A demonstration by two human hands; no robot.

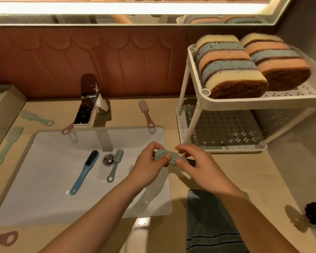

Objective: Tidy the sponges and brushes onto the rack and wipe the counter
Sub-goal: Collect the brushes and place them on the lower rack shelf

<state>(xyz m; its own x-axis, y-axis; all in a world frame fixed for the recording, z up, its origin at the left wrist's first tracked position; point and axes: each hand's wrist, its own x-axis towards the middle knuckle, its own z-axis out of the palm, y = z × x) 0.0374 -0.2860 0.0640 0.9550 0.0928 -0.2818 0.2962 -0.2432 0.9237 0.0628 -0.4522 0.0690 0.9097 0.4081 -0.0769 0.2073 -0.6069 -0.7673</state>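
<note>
Both hands meet over the right rim of the sink (44, 207). The left hand (150, 164) and right hand (199, 165) each pinch one end of a green sponge (169, 157) (perforated face up), held clear of the worktop (263, 179). Two rows of sponges (232, 70) stand on edge on the top shelf of the white rack (226, 104). A blue brush (84, 172) and a grey brush (115, 166) lie in the basin; a pink brush (146, 114) lies behind it, beside the tap (88, 101).

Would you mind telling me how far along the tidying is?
Done: two rows of striped sponges sit on the white rack's top shelf. In hand: both hands, left hand and right hand, hold a blue sponge. Left: brushes in the sink and on the counter, then wiping.
</note>
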